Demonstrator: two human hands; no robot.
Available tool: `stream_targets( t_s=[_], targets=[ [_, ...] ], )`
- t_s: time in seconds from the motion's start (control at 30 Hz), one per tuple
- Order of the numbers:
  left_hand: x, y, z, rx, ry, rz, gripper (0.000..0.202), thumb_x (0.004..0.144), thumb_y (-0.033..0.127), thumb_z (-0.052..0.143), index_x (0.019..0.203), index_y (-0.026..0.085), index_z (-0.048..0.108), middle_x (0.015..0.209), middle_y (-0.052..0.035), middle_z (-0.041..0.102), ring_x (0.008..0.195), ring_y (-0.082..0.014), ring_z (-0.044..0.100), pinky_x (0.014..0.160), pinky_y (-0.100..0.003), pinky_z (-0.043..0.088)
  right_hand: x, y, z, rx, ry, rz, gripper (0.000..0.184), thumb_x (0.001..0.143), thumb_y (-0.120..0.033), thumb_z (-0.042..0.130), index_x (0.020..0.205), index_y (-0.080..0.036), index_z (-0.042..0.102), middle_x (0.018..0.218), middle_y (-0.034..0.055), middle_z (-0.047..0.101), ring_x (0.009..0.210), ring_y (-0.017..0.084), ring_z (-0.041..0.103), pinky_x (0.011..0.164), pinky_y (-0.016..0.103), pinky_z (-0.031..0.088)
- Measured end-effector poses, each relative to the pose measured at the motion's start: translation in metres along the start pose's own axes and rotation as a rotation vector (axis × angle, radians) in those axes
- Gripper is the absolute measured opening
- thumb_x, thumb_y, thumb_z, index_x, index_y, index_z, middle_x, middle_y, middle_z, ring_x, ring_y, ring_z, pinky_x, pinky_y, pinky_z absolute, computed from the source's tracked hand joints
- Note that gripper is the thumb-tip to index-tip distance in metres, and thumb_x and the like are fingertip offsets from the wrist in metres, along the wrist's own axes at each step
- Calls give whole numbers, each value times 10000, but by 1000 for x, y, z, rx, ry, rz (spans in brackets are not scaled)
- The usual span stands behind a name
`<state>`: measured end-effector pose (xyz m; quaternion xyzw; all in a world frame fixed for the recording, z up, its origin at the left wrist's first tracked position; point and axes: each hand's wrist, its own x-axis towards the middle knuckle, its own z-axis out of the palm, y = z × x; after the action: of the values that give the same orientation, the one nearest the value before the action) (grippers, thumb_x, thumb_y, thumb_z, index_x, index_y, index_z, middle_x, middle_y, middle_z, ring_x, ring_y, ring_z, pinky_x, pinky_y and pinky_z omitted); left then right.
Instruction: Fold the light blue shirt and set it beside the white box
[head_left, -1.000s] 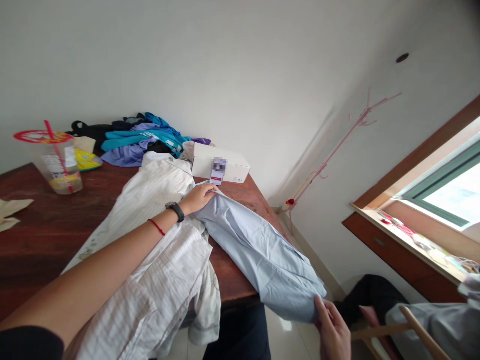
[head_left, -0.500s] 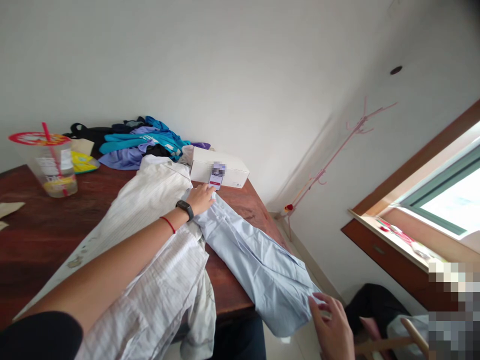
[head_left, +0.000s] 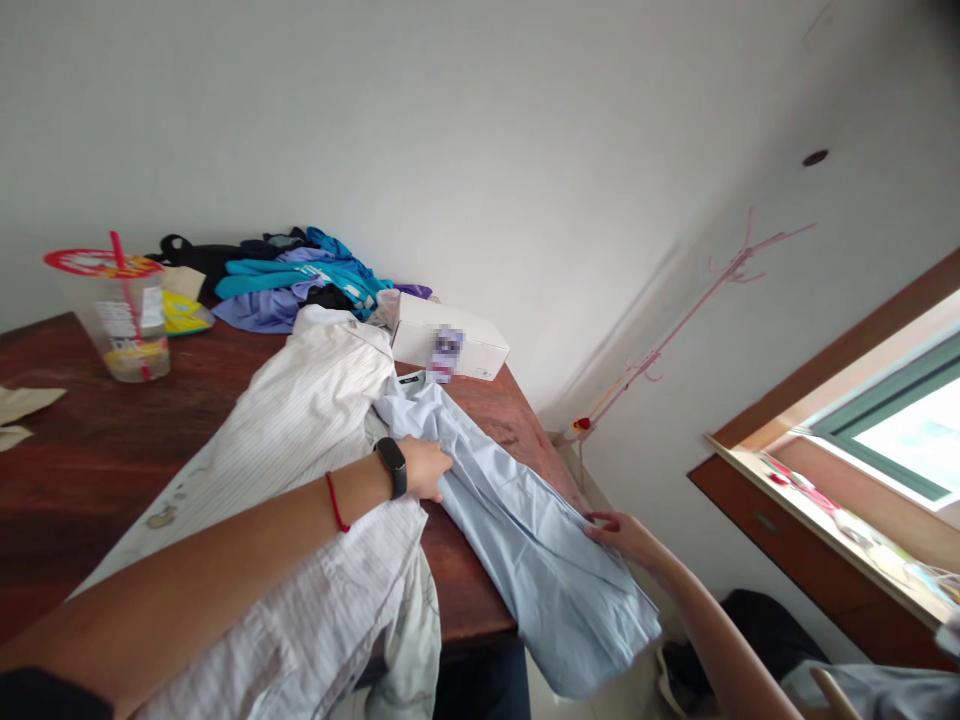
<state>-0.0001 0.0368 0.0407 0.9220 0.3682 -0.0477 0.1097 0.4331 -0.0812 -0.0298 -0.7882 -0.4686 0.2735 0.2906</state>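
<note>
A light blue shirt [head_left: 525, 520] lies folded lengthwise into a strip on the table. Its collar end is near the phone, and its lower end hangs past the front edge. My left hand [head_left: 424, 468], below a black wristband, has its fingers curled onto the shirt's left edge, under the collar. At the right edge, lower down, my right hand [head_left: 619, 532] pinches the cloth between thumb and fingers. Under my left forearm a white striped shirt [head_left: 300, 400] is spread out, marked with a few grey-brown stains. Part of it hangs over the table's front.
A phone [head_left: 444, 355] leans on a white box [head_left: 480, 335] at the back. Behind the striped shirt is a heap of clothes [head_left: 300, 280]. A plastic cup [head_left: 127, 325] with a red straw stands left on the wooden table [head_left: 67, 510]. A pink coat rack [head_left: 690, 305] stands beyond.
My left hand has slid from the collar down to the shirt's left edge. My right hand has moved up and inward from the lower end to the right edge.
</note>
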Motion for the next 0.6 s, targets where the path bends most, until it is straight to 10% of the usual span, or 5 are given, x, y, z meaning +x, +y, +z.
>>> stream_targets(
  t_s=[0.3,0.6],
  targets=[
    [18,-19,2,1,269,-149,407,969,489,548,1135,141,680,1126,-191,707,1059,-372,679,856,-454,510,7,0,-22,-140,-172,-31,473,503,-573,839,609,-168,621,470,-55,471,481,99,404,473,235,284],
    [23,-25,14,-19,322,-303,695,822,679,651,1083,37,700,1081,-295,667,1010,-467,663,808,-509,496,-5,-78,-61,459,191,-93,421,639,-539,834,813,-217,625,645,-6,618,533,151,571,466,247,462]
  ],
)
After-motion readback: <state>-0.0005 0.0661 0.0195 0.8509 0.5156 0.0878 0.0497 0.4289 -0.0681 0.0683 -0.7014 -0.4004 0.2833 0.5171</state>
